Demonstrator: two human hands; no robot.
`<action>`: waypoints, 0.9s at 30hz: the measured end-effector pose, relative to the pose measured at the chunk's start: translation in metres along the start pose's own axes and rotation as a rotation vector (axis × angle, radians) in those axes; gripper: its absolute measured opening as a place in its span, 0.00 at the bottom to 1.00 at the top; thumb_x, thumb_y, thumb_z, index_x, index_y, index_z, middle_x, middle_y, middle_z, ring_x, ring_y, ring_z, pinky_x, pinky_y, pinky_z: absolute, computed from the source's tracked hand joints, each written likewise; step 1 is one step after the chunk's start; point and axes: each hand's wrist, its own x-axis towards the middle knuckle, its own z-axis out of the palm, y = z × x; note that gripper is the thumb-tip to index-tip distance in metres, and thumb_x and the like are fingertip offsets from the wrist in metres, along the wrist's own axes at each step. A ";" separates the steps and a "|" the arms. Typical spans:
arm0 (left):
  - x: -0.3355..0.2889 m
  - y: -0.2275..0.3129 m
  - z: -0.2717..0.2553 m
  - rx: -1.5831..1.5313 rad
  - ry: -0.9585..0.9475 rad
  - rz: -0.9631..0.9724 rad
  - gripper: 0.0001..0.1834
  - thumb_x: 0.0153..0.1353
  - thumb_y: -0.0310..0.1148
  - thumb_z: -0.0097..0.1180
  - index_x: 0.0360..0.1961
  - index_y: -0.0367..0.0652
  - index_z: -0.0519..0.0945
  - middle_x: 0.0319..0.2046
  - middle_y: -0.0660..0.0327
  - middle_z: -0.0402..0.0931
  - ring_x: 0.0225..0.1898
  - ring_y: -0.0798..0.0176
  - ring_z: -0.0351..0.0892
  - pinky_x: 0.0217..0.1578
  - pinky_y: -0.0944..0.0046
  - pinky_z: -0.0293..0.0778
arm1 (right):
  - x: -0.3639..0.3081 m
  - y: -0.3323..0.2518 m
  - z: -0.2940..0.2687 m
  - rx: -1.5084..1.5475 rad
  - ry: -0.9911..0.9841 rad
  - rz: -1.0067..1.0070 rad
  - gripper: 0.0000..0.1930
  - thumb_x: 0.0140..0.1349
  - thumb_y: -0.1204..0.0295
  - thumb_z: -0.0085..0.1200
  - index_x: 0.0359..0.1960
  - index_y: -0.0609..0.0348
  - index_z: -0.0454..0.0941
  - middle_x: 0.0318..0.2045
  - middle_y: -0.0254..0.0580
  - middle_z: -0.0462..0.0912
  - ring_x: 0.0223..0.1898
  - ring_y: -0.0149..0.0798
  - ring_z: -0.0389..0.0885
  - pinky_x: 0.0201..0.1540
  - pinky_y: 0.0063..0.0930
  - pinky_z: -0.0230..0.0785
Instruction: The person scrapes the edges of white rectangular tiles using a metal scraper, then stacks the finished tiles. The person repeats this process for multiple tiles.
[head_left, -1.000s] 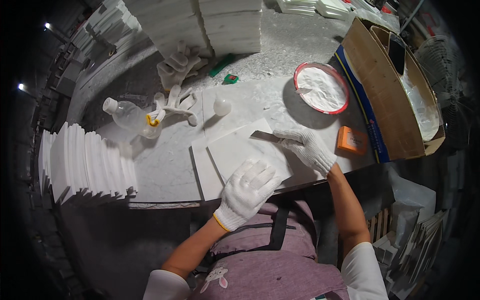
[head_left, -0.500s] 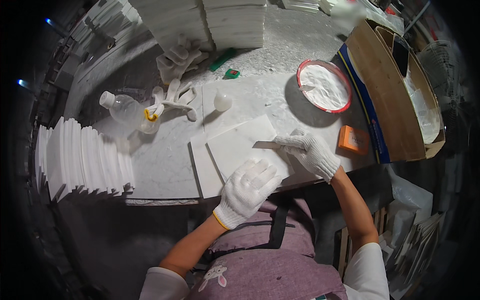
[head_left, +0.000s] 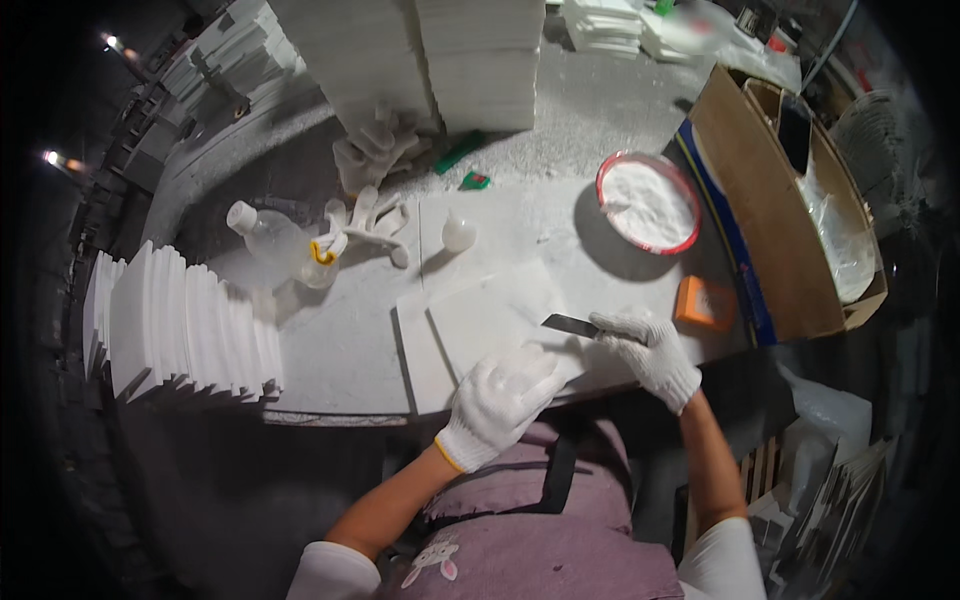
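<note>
My gloved right hand (head_left: 648, 358) is closed around a thin dark putty knife (head_left: 570, 325), its blade pointing left over the right side of a white marble-like tile (head_left: 497, 310). Whether the blade touches the tile is hard to tell. At the tile's near edge rests my gloved left hand (head_left: 503, 405), fingers laid out flat and slightly apart, gripping nothing. Beneath this tile, a second white tile (head_left: 425, 360) shows along the left. To the right stands a red-rimmed bowl (head_left: 650, 203) of white paste or powder, with an orange box (head_left: 705, 304) nearer me.
A row of upright white tiles (head_left: 190, 325) stands at left, by a clear plastic bottle (head_left: 275, 240) and loose white gloves (head_left: 368, 222). A small white rounded bulb (head_left: 458, 232) sits behind the tile. Tall tile stacks (head_left: 478, 65) rise behind; a cardboard box (head_left: 750, 190) borders the right.
My right hand has drawn the putty knife back to the right, away from the tile's middle. My left hand stays at the near edge. The whole view has shifted slightly.
</note>
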 end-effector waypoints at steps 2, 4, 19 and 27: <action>0.012 -0.001 -0.008 -0.073 -0.140 -0.041 0.18 0.51 0.31 0.61 0.46 0.47 0.83 0.39 0.61 0.79 0.43 0.56 0.80 0.39 0.58 0.76 | -0.009 -0.003 0.012 0.242 0.195 0.116 0.16 0.65 0.79 0.54 0.55 0.64 0.81 0.39 0.35 0.85 0.36 0.26 0.78 0.42 0.20 0.72; 0.011 0.000 -0.011 -0.041 -0.091 -0.019 0.19 0.53 0.31 0.59 0.49 0.50 0.82 0.39 0.64 0.80 0.43 0.59 0.80 0.42 0.59 0.77 | -0.011 -0.009 0.016 0.374 0.276 0.187 0.17 0.66 0.77 0.54 0.57 0.68 0.78 0.37 0.35 0.84 0.32 0.24 0.77 0.37 0.18 0.70; -0.013 0.004 -0.011 -0.066 -0.075 -0.217 0.21 0.57 0.38 0.62 0.53 0.49 0.82 0.46 0.59 0.79 0.47 0.56 0.79 0.53 0.55 0.74 | -0.036 -0.021 0.052 0.872 0.514 0.019 0.23 0.70 0.73 0.51 0.63 0.70 0.66 0.34 0.37 0.75 0.28 0.26 0.72 0.28 0.17 0.65; 0.026 0.046 -0.022 -0.763 0.004 -0.685 0.28 0.68 0.42 0.58 0.62 0.33 0.72 0.56 0.48 0.74 0.54 0.55 0.78 0.57 0.60 0.72 | -0.027 -0.058 0.081 0.737 0.589 0.014 0.22 0.70 0.75 0.50 0.63 0.73 0.68 0.39 0.39 0.80 0.34 0.27 0.77 0.38 0.18 0.70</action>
